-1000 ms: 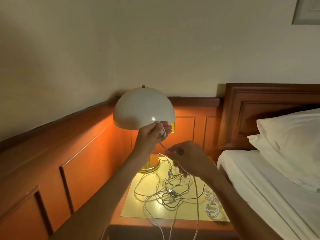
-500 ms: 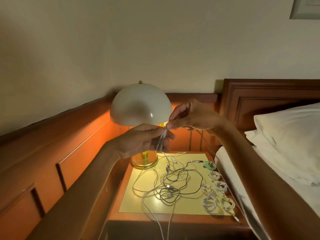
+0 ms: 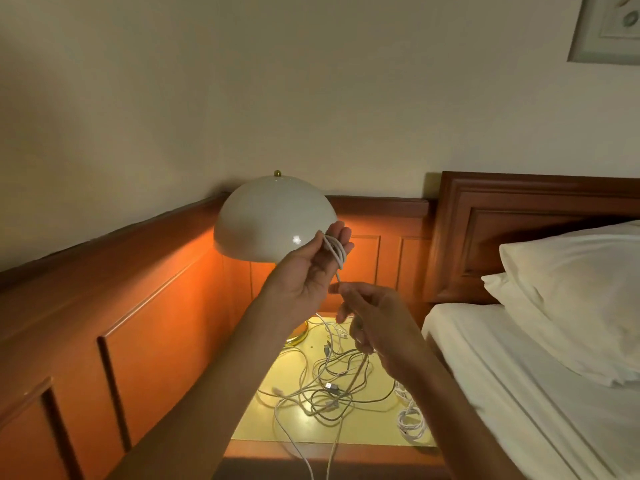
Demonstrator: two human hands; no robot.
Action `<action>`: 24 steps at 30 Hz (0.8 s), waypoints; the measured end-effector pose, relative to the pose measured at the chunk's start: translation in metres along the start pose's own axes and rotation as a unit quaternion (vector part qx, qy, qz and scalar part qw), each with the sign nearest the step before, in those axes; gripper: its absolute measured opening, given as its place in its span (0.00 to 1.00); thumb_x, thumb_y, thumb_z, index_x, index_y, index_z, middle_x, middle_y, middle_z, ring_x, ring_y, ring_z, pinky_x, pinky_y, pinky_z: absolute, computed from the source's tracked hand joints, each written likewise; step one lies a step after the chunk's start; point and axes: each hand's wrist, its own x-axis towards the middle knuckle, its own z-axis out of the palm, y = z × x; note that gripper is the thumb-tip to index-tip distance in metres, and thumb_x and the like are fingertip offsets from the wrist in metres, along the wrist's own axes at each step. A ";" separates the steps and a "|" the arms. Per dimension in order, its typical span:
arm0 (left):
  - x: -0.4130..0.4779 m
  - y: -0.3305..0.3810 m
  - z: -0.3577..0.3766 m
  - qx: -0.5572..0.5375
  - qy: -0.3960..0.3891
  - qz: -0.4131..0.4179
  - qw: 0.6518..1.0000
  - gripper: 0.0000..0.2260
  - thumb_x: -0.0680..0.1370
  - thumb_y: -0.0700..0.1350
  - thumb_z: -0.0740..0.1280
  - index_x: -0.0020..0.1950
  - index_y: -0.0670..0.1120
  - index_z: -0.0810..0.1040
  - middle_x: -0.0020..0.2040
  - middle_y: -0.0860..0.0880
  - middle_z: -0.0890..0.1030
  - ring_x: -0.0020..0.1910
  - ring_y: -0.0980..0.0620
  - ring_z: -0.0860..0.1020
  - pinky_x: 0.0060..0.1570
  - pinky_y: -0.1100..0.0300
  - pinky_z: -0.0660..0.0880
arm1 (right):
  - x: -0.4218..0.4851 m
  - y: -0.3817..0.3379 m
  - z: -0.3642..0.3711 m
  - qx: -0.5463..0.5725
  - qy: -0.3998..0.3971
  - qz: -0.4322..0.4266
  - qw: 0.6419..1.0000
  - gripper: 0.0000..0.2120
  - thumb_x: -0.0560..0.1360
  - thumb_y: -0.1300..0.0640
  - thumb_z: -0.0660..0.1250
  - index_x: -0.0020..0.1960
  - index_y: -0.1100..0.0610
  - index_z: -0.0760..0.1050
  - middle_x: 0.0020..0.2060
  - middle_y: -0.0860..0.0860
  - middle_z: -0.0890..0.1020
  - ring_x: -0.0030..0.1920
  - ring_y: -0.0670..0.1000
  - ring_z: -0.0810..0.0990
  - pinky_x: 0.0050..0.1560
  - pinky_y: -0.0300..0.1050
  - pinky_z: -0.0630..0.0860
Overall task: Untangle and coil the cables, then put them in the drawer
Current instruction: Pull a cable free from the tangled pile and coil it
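Several loops of white cable [image 3: 335,252] wrap the left hand [image 3: 304,275] while the right hand [image 3: 381,327] pinches its tail, which trails into the tangle [image 3: 332,389] on the worktop [image 3: 263,424], where a hard pull may cinch knots.

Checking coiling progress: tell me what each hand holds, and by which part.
The left hand holds the white cable by loops wound round its fingers; the right hand pinches the same cable's loose strand just below the coil.
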 end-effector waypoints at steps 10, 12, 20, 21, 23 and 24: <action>0.015 -0.002 -0.039 0.666 -0.092 0.177 0.719 0.11 0.83 0.42 0.62 0.45 0.46 0.82 0.37 0.54 0.82 0.40 0.55 0.81 0.44 0.62 0.76 | 0.013 -0.067 -0.040 -0.560 0.004 -0.153 0.814 0.09 0.74 0.42 0.71 0.46 0.46 0.85 0.31 0.40 0.80 0.35 0.42 0.81 0.44 0.45 0.80; 0.006 0.001 -0.032 0.690 -0.146 0.106 0.701 0.12 0.83 0.43 0.61 0.47 0.44 0.83 0.39 0.52 0.83 0.41 0.52 0.80 0.45 0.60 0.76 | 0.022 -0.089 -0.049 -0.577 -0.013 -0.166 0.799 0.09 0.72 0.41 0.73 0.42 0.46 0.85 0.29 0.42 0.82 0.33 0.40 0.80 0.41 0.44 0.80; -0.021 0.029 -0.006 0.378 -0.205 -0.068 0.900 0.16 0.82 0.45 0.55 0.53 0.39 0.81 0.38 0.48 0.78 0.41 0.51 0.79 0.53 0.53 0.78 | 0.059 -0.117 -0.066 -0.290 -0.132 -0.166 0.933 0.12 0.70 0.53 0.75 0.48 0.61 0.85 0.37 0.56 0.86 0.30 0.46 0.78 0.32 0.33 0.73; -0.022 0.028 -0.003 0.310 -0.191 -0.061 0.929 0.16 0.81 0.46 0.57 0.52 0.39 0.83 0.38 0.49 0.79 0.40 0.52 0.80 0.51 0.54 0.79 | 0.060 -0.109 -0.064 -0.245 -0.127 -0.154 0.949 0.12 0.71 0.53 0.73 0.48 0.61 0.84 0.36 0.54 0.85 0.26 0.46 0.73 0.27 0.35 0.68; -0.019 0.024 0.002 0.184 -0.140 -0.015 0.973 0.15 0.79 0.44 0.60 0.52 0.38 0.84 0.41 0.48 0.82 0.42 0.53 0.83 0.51 0.56 0.81 | 0.058 -0.083 -0.053 -0.178 -0.091 -0.106 0.974 0.08 0.77 0.51 0.69 0.46 0.56 0.83 0.29 0.45 0.81 0.24 0.44 0.64 0.25 0.36 0.60; -0.014 0.021 0.003 0.131 -0.110 0.012 0.985 0.14 0.78 0.43 0.60 0.53 0.37 0.82 0.43 0.46 0.84 0.44 0.53 0.84 0.54 0.56 0.81 | 0.054 -0.066 -0.045 -0.145 -0.069 -0.080 0.984 0.09 0.79 0.51 0.67 0.45 0.54 0.82 0.27 0.44 0.79 0.23 0.43 0.64 0.25 0.37 0.59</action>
